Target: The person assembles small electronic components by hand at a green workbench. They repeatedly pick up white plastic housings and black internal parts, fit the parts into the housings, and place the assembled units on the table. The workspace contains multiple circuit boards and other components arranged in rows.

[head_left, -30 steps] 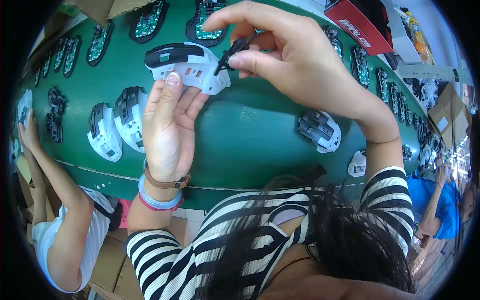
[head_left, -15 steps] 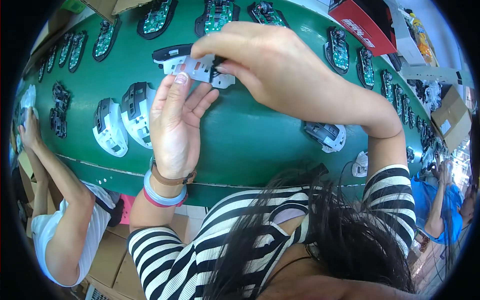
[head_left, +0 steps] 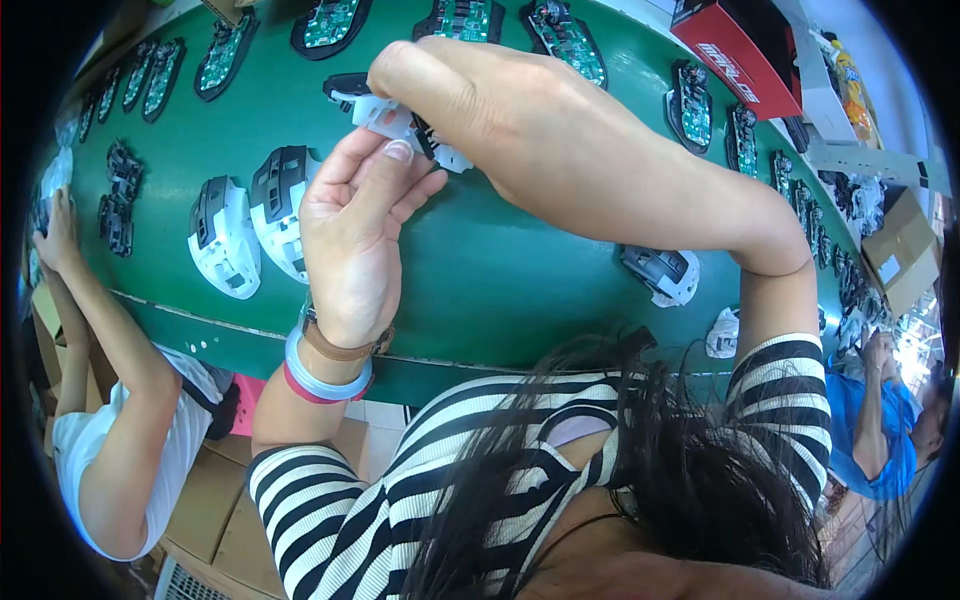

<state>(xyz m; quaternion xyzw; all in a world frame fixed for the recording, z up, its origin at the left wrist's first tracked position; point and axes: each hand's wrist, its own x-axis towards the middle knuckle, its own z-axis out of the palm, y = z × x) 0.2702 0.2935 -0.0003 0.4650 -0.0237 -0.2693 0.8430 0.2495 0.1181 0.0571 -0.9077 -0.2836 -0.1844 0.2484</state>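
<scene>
In front of me, over the green table (head_left: 520, 270), I hold a white and black computer mouse shell (head_left: 385, 116). My left hand (head_left: 352, 235) grips its near side between thumb and fingers, palm facing up. My right hand (head_left: 500, 108) is bent over the shell's top and right side; its fingertips are mostly hidden behind the hand. A small black part (head_left: 424, 136) shows at the shell between the hands. Two similar mouse shells, one (head_left: 228, 245) nearer and another (head_left: 280, 205) beside it, lie left of my left hand.
Several mouse bases with green circuit boards (head_left: 565, 42) line the table's far side. Another mouse shell (head_left: 664, 272) lies right. Black parts (head_left: 120, 205) sit at left. A red box (head_left: 740, 55) stands at far right. Co-workers' arms show at left (head_left: 120, 320) and right (head_left: 872, 420).
My right hand has turned further over the mouse shell, covering more of it. The shell now looks tilted and shows less of its white side. The view has shifted slightly.
</scene>
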